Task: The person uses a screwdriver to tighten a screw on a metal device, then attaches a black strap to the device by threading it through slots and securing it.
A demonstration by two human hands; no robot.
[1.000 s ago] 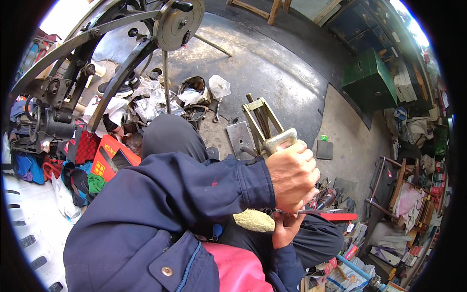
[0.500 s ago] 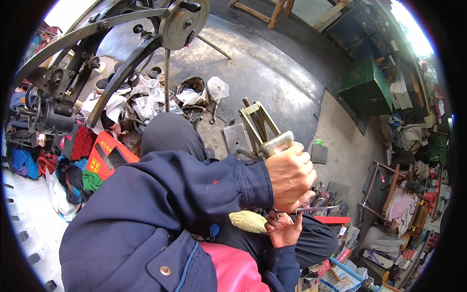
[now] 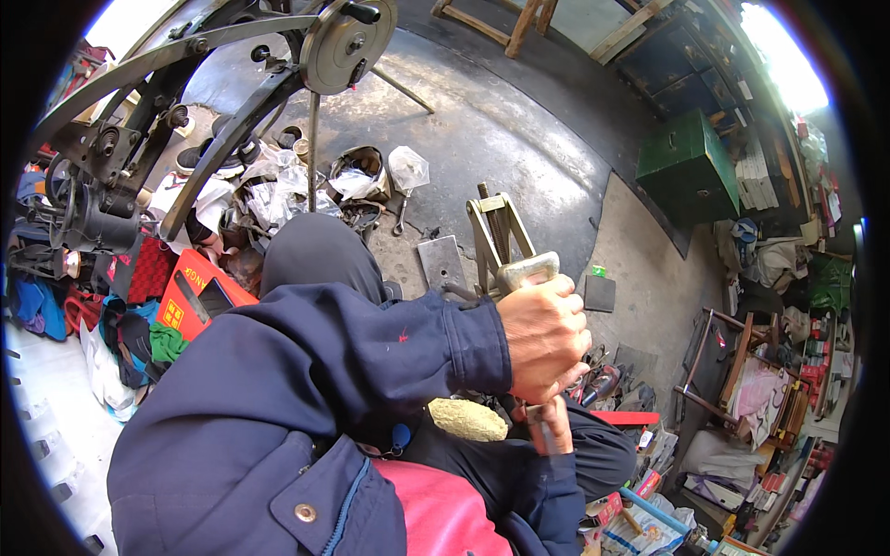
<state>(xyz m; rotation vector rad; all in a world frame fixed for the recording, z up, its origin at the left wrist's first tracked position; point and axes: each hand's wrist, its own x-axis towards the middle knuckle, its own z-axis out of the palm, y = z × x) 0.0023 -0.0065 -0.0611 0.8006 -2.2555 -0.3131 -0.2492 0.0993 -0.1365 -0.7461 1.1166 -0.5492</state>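
My left hand is closed in a fist, knuckles up, right beside a pale, worn metal piece with a rounded end. What its fingers grip is hidden beneath. Just below, my right hand is blurred and bent round a small flat piece, too indistinct to name. The two hands nearly touch. A rough, pale yellow lump lies on my lap to their left. Beyond my left fist stands a brass-coloured metal frame with a dark threaded rod.
A black hand-cranked machine with a round wheel stands at the far left. Shoes and plastic bags lie below it, near an orange-red box. A green chest stands at the far right; small folding stools and clutter line the right side.
My right hand has moved up and right, closer under my left fist. The flat blade-like strip that stuck out to the right no longer shows. My left hand has barely shifted.
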